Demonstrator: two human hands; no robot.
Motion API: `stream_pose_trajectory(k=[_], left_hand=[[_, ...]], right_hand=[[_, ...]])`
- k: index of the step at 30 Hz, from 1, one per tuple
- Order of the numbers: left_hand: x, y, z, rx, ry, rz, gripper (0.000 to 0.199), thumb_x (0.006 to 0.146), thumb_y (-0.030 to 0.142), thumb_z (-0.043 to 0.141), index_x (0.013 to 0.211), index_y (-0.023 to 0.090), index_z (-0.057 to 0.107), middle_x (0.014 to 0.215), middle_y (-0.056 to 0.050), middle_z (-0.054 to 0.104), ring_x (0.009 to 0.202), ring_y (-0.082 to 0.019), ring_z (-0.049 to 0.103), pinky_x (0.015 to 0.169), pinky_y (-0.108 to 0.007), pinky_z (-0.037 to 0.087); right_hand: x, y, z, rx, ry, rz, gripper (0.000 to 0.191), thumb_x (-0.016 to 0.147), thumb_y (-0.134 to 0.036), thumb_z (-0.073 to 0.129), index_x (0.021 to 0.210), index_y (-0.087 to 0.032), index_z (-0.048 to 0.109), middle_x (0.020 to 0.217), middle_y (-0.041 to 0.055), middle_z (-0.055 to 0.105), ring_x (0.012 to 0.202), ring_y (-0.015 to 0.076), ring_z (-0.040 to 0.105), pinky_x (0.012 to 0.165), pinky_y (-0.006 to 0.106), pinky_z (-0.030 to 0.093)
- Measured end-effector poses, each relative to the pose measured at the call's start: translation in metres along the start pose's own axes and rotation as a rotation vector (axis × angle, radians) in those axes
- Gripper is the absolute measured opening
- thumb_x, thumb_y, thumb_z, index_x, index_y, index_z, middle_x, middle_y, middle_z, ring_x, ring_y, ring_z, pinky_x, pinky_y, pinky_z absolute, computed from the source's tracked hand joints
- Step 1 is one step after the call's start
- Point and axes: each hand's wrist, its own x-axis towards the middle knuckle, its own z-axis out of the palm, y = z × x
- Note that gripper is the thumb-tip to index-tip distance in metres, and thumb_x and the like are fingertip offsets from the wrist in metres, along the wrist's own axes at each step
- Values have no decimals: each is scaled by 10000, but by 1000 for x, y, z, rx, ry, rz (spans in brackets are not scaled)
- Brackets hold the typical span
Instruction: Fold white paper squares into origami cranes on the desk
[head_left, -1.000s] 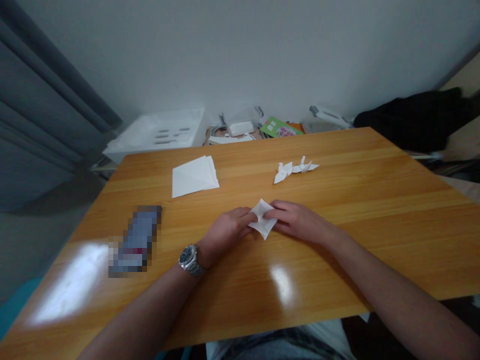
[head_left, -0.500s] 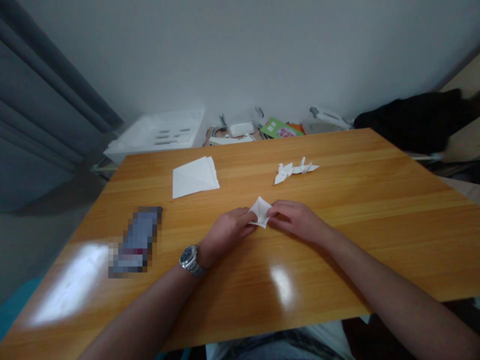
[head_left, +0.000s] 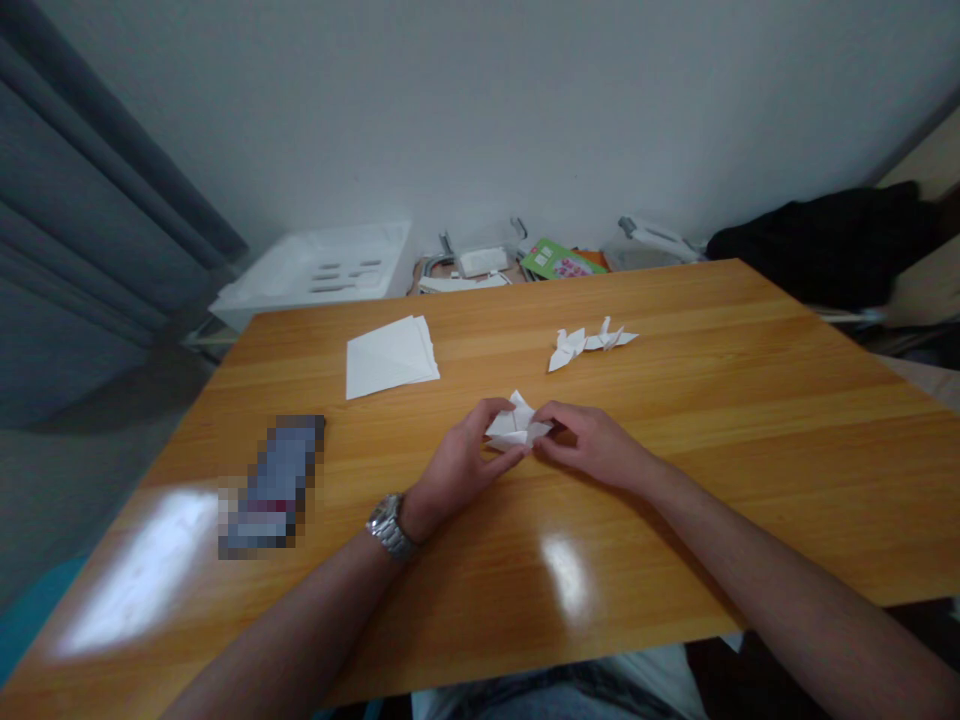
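Moved since prev. frame: L hand [head_left: 459, 452], thumb now along near edge of folded paper [head_left: 516, 422]. Loc.: at worktop [head_left: 720, 390], btwn hands. Grip: L hand clamped on it at 9 o'clock, R hand [head_left: 596, 440] pinching 3 o'clock. Handling: we'd align edges, then crease firmly.

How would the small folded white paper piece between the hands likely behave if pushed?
The folded white paper piece would probably be light, being small and thin-sheeted, and might slide on the glossy brown wooden table. Its raised flaps could bend easily under pressure. Its angular, pointed shape suggests rolling is unlikely.
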Motion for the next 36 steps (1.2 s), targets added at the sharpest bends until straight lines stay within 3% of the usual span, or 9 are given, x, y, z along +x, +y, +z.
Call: stream_pose_trajectory(k=[3, 5, 13, 20, 26, 32, 36], left_hand=[[1, 0, 4, -196, 3, -68, 657, 895, 279, 711, 1452, 244, 365, 1201, -78, 651, 1057, -197, 664, 925, -318, 537], [2, -1, 6, -270, 24, -95, 668, 911, 270, 690, 1478, 238, 337, 1132, -72, 667, 993, -187, 677, 888, -312, 554], [4, -8, 10, -370, 77, -178, 458, 890, 258, 702, 1311, 208, 529, 1068, -64, 672, 959, -182, 679, 816, -282, 573], [5, -9, 9, -415, 66, -193, 382, 894, 292, 697, 1242, 208, 563, 1113, -67, 675, 962, -184, 685, 798, -272, 570], [6, -7, 9, -447, 111, -232, 330, 870, 326, 719, 1111, 184, 544, 1018, -52, 655, 875, -161, 673, 718, -245, 551], [10, -8, 9, -492, 191, -303, 372, 834, 370, 729, 1021, 208, 452, 862, 16, 602, 731, -116, 624, 619, -204, 500], [10, -11, 8, -493, 231, -317, 370, 832, 387, 725, 963, 218, 422, 771, 58, 542, 599, -86, 545, 535, -185, 441]], right_hand=[[-1, -1, 2, 25, 0, 0, 180, 872, -197, 630, 1051, -217, 623, 948, 27, 719, 816, 185, 666, 749, 282, 482], [-2, 0, 4, 59, 4, 16, 247, 864, -187, 627, 1106, -230, 604, 994, 32, 722, 827, 187, 677, 757, 289, 498], [-3, 0, 8, 151, -5, 54, 472, 860, -180, 639, 1308, -266, 517, 1111, 53, 726, 908, 197, 702, 821, 327, 535], [-3, 0, 10, 237, -7, 87, 533, 872, -190, 639, 1372, -266, 472, 986, 27, 704, 812, 170, 675, 762, 301, 533], [-2, 3, 11, 329, 23, 112, 531, 888, -250, 659, 1378, -261, 456, 852, -5, 660, 765, 166, 646, 739, 304, 528], [-2, 6, 14, 548, -29, 215, 566, 832, -357, 768, 1293, -231, 464, 922, 30, 704, 845, 189, 692, 790, 335, 554], [-1, 5, 17, 566, -43, 222, 364, 829, -343, 768, 1103, -202, 573, 966, 48, 719, 863, 180, 691, 809, 326, 548]])
